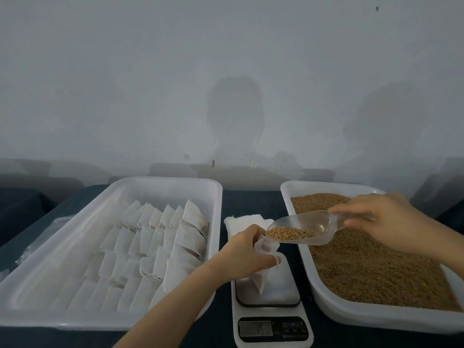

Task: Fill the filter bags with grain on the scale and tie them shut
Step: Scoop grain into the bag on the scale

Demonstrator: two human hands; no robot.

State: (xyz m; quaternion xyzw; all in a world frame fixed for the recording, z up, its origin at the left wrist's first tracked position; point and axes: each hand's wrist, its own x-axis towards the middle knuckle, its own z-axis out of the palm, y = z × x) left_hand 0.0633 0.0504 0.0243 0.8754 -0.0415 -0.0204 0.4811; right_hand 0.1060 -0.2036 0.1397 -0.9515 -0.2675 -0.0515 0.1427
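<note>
My left hand (244,254) holds a white filter bag (263,262) upright with its mouth open, over the platform of a white digital scale (272,310). My right hand (384,219) grips the handle of a clear plastic scoop (303,228) with a small heap of brown grain at its front lip. The scoop's lip sits right at the bag's mouth. A drawstring hangs from the bag near my left thumb.
A white tray (213,194) on the left holds several rows of filled, tied filter bags. A white tray (326,295) on the right is full of grain. A small stack of empty bags (241,221) lies behind the scale. A wall stands close behind.
</note>
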